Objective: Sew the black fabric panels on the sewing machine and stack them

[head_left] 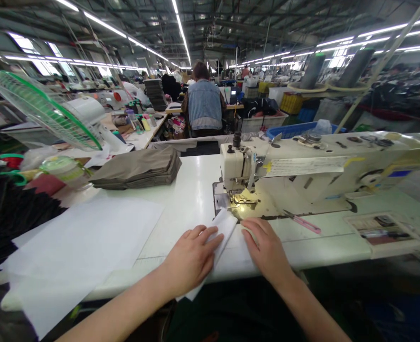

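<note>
A folded white sheet [225, 222] lies at the front edge of the table, its tip just below the needle area of the sewing machine [236, 164]. Across this sheet rests my left hand [193, 254], fingers spread and lying on it. Beside the sheet's right edge is my right hand [265, 244], thumb and forefinger apart, with nothing visible between them. Larger white sheets [88, 237] are spread at the left and hang over the edge. Behind them sits a stack of grey-brown fabric pieces [138, 168].
Pink-handled snips [304, 223] lie right of my right hand, near a small tray [384, 232] with metal parts. A green-rimmed fan [53, 114] and black fabric [14, 213] are at the left. Ahead, a person in a denim vest [205, 104] sits facing away.
</note>
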A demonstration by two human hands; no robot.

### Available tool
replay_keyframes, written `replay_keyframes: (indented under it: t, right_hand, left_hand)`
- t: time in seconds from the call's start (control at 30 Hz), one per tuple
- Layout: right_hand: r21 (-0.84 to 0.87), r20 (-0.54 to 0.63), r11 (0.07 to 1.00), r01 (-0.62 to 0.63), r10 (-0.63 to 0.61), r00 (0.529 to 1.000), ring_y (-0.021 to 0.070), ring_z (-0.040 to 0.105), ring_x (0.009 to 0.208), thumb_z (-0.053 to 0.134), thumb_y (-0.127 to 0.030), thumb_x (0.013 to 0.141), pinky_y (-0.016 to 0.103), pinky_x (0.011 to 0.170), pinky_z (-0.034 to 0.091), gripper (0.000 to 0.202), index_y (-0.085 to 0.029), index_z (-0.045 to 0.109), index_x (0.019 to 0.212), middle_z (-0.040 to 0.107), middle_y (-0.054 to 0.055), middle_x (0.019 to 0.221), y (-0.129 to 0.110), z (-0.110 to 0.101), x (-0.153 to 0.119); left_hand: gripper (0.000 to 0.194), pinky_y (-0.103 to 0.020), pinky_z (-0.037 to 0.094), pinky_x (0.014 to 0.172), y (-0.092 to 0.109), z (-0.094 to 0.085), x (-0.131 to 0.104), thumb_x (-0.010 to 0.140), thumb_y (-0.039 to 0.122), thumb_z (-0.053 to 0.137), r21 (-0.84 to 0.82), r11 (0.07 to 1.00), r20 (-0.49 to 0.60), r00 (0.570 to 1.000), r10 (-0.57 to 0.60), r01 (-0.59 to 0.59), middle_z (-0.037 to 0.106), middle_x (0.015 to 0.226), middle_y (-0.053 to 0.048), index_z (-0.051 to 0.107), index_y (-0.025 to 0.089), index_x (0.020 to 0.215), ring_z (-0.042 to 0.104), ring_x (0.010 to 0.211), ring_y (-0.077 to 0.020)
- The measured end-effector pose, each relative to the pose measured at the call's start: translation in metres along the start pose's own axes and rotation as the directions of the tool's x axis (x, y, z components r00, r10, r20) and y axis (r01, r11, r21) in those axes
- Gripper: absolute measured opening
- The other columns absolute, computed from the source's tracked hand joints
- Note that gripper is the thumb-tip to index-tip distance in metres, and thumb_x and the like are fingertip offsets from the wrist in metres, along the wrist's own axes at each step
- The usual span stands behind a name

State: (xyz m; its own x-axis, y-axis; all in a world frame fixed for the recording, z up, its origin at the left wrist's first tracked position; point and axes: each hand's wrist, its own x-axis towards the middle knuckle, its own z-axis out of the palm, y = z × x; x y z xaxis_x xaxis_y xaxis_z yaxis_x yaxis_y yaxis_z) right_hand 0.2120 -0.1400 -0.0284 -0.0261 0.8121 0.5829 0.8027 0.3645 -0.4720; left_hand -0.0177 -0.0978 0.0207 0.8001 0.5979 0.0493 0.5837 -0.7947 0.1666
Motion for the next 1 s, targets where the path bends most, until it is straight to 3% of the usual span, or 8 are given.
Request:
replay_keyframes:
  t: [0.13,0.23,0.3,0.4,0.6,0.8,1.0]
  right_hand:
    - [0.050,0.177,0.989,0.138,-0.145,0.974,0.0256,0.058,0.122,0.047,-0.019,0.101,0.046,0.106,0.049,0.030,-0.017,0.061,0.127,0.064,0.012,0.131,-0.006,0.003,-0.008]
    - [0.037,0.239,0.985,0.166,-0.170,0.956,0.0262,0.060,0.120,0.048,-0.021,0.101,0.049,0.105,0.051,0.032,-0.017,0.060,0.131,0.066,0.012,0.129,-0.005,0.002,-0.003]
    - [0.024,0.244,0.986,0.163,-0.164,0.956,0.0266,0.059,0.121,0.050,-0.022,0.100,0.049,0.105,0.051,0.034,-0.017,0.059,0.132,0.065,0.013,0.130,-0.003,0.001,0.001]
    - [0.003,0.258,0.985,0.171,-0.166,0.952,0.0273,0.058,0.123,0.052,-0.022,0.098,0.049,0.105,0.050,0.031,-0.016,0.063,0.127,0.062,0.014,0.134,0.002,0.000,0.008]
    - [-0.021,0.290,0.979,0.202,-0.188,0.938,0.0267,0.062,0.118,0.054,-0.020,0.096,0.050,0.102,0.051,0.029,-0.018,0.066,0.123,0.067,0.012,0.129,0.020,0.003,0.027]
    - [0.004,0.300,0.982,0.190,-0.183,0.936,0.0251,0.061,0.118,0.051,-0.018,0.097,0.048,0.103,0.050,0.026,-0.018,0.066,0.118,0.067,0.011,0.126,0.035,0.003,0.038]
    - [-0.015,0.267,0.987,0.160,-0.151,0.952,0.0245,0.060,0.119,0.051,-0.019,0.098,0.048,0.103,0.049,0.028,-0.020,0.065,0.123,0.067,0.010,0.128,0.038,0.007,0.037]
  left_hand:
    - [0.034,-0.049,0.049,0.095,0.007,0.004,0.015,0.088,0.029,0.057,0.037,0.998,-0.029,0.999,-0.042,0.043,0.063,0.122,-0.014,0.062,0.019,0.120,0.057,0.111,-0.0322]
    - [0.035,-0.052,0.035,0.113,0.004,0.015,0.026,0.088,0.028,0.056,0.042,0.999,-0.093,0.996,0.020,-0.016,0.051,0.145,-0.016,0.060,0.015,0.120,0.044,0.136,-0.0338]
    - [0.049,-0.050,0.027,0.119,0.001,0.021,0.030,0.089,0.029,0.053,0.038,0.998,-0.100,0.994,0.047,-0.044,0.040,0.157,-0.016,0.050,0.014,0.136,0.034,0.146,-0.0307]
    - [0.061,-0.050,0.031,0.115,-0.003,0.021,0.035,0.091,0.036,0.052,0.049,0.999,-0.062,0.998,0.024,-0.021,0.041,0.157,-0.014,0.040,0.017,0.149,0.039,0.143,-0.0306]
    - [0.056,-0.051,0.040,0.101,-0.003,0.018,0.058,0.091,0.047,0.057,0.041,0.998,-0.121,0.992,-0.039,0.045,0.052,0.149,-0.012,0.053,0.021,0.141,0.049,0.128,-0.0347]
    - [0.052,-0.053,0.029,0.115,-0.001,0.026,0.076,0.088,0.043,0.062,-0.032,0.998,-0.211,0.976,-0.054,0.049,0.058,0.141,-0.013,0.057,0.019,0.133,0.047,0.133,-0.0324]
    - [0.053,-0.048,0.038,0.110,-0.006,0.028,0.081,0.086,0.044,0.064,-0.048,0.997,-0.220,0.973,-0.066,0.057,0.057,0.142,-0.013,0.056,0.020,0.132,0.049,0.133,-0.0313]
